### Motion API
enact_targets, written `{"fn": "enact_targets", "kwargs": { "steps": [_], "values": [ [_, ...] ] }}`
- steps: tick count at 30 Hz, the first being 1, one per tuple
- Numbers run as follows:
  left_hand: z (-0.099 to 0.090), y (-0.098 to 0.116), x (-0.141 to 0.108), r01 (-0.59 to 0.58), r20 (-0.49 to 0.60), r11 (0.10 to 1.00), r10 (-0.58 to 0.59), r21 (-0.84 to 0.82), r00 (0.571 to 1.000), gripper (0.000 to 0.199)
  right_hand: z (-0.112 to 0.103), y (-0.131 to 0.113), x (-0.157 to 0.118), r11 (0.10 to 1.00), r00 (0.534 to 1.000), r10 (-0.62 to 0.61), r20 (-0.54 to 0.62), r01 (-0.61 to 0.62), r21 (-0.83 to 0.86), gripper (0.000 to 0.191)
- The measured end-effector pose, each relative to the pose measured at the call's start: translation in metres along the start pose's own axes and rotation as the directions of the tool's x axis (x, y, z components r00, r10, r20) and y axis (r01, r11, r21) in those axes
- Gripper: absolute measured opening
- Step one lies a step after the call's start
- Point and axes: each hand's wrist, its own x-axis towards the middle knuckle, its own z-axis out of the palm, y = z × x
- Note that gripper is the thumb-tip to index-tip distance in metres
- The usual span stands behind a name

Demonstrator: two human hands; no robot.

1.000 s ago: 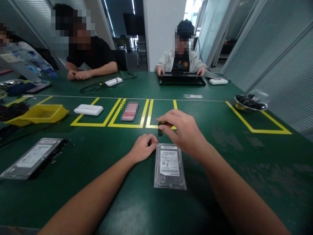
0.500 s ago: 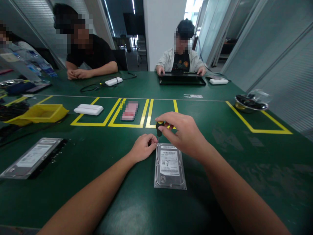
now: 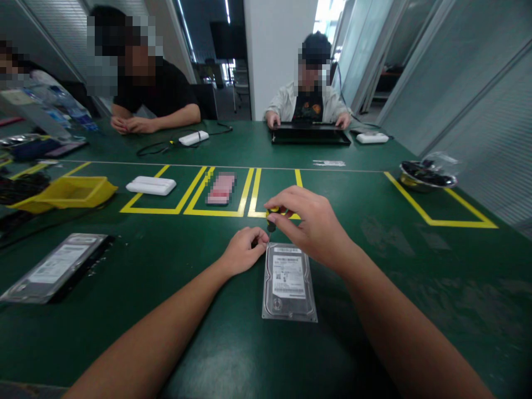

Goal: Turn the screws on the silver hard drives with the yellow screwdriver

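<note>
A hard drive (image 3: 290,285) lies label up on the green table in front of me. My right hand (image 3: 310,221) grips the black-and-yellow handle of a small screwdriver (image 3: 271,226) between thumb and fingers. The screwdriver stands nearly upright, its thin shaft pointing down at the drive's far left corner. Beside that corner rests my left hand (image 3: 245,250), fingers curled in and fingertips close to the screwdriver's tip. What those fingertips pinch, if anything, is hidden. The exact contact of the tip with the drive is too small to make out.
Another hard drive (image 3: 58,267) lies at the left, with small bits beside it. Beyond are a yellow bin (image 3: 85,191), a white device (image 3: 151,186), a pink phone-like object (image 3: 221,188) and a metal bowl (image 3: 427,177) with dark items. Across the table, a person holds a black panel (image 3: 311,134).
The screwdriver handle has turned in my right fingers, showing more yellow now. My right hand has shifted slightly upward; my left hand and the drive are in the same place.
</note>
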Motion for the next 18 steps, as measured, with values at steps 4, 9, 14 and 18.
{"fn": "enact_targets", "kwargs": {
  "steps": [4, 9, 14, 18],
  "values": [
    [0.0001, -0.0004, -0.0001, -0.005, -0.004, 1.000, 0.005, -0.003, 1.000, 0.005, -0.0011, -0.0008, 0.0007, 1.000, 1.000, -0.011, 0.010, 0.011, 0.011, 0.014],
    [-0.0002, -0.0008, 0.0000, -0.011, -0.013, 1.000, 0.011, -0.009, 1.000, 0.006, -0.0020, -0.0004, 0.0016, 0.999, 0.999, -0.037, 0.023, 0.036, 0.024, 0.016],
    [0.0001, -0.0020, 0.0002, -0.023, -0.010, 1.000, 0.023, -0.006, 1.000, 0.007, -0.0026, -0.0009, 0.0013, 0.999, 0.999, -0.036, 0.026, 0.035, 0.036, 0.018],
    [0.0017, -0.0039, -0.0005, -0.030, -0.021, 0.999, 0.030, -0.012, 0.999, 0.007, -0.0012, -0.0005, 0.0005, 0.998, 0.999, -0.037, 0.004, 0.037, 0.044, 0.015]
  ]
}}
